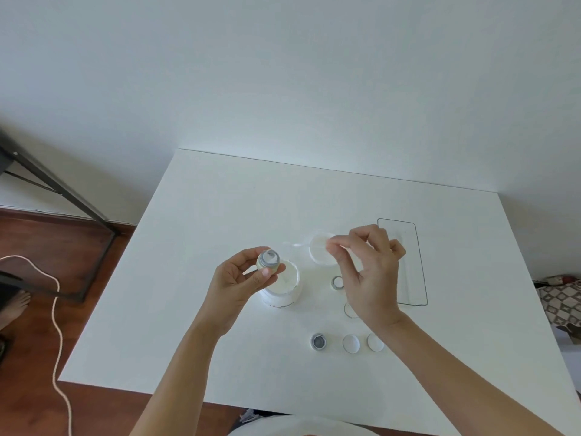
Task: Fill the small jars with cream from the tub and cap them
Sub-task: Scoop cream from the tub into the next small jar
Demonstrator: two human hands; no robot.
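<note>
A white square table (220, 215) is standing against a plain white wall (283, 73), with dark red wooden floor (37, 262) showing to its left. A pale cord (56, 309) is trailing across that floor, and a dark metal frame (63, 190) is leaning in from the upper left.

The open cream tub (284, 286) is sitting near the table's middle, mouth facing up. Just left of the tub and overlapping its rim in this view, the left hand (239, 278) is gripping a small jar (268, 262) between thumb and curled fingers; the jar is lifted off the table and tilting, its open mouth pointing up toward the camera and its axis leaning to the right. Right of the tub, the right hand (367, 265) is pinching a thin clear spatula (301, 245) between thumb and forefinger; the spatula is lying roughly level, its long axis running left from the fingertips, above the tub. Behind the tub to the right, the tub's lid (320, 251) is lying flat.

A clear rectangular tray (419, 262) is resting further right of the tub. An empty small jar (337, 282) is standing between tub and tray. Three caps (350, 343) are lying in a row in front of the tub, toward the near edge.
</note>
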